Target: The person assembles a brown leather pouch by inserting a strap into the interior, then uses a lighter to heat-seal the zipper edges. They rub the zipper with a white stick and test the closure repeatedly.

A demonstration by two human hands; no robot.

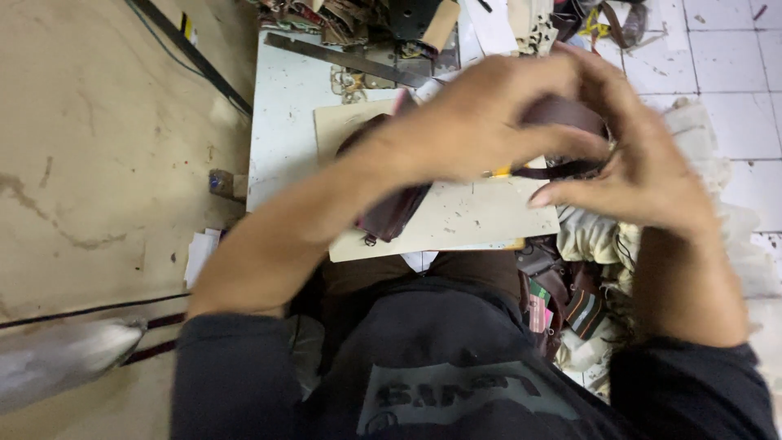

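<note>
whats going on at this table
A person is working a dark brown leather strap with both bare hands above a pale cutting board. The left hand covers one end and the right hand grips the other. A brown leather pouch lies on the board, with a metal ruler behind it.

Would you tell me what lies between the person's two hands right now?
In the head view, a dark brown leather strap piece sits between the left hand and right hand, gripped by both above the pale cutting board.
</note>
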